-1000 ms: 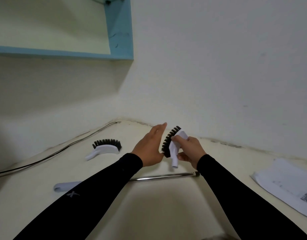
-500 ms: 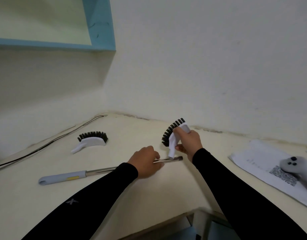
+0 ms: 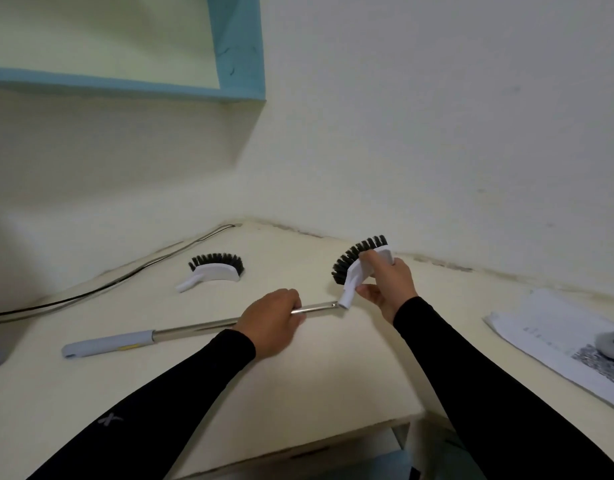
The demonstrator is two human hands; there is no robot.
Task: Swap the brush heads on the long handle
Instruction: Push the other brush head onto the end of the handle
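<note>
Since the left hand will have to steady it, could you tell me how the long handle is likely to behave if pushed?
The long handle looks like a round metal tube, so it probably rolls. It appears rigid. Its polished shaft may slip, though the grey grip should hold better.

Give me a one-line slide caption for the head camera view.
Right hand brings a white black-bristled brush head to the steel long handle gripped by the left hand.

The cream countertop (image 3: 298, 386) carries a spare brush head (image 3: 215, 271), a black cable (image 3: 101, 289), and printed papers (image 3: 548, 337).
</note>
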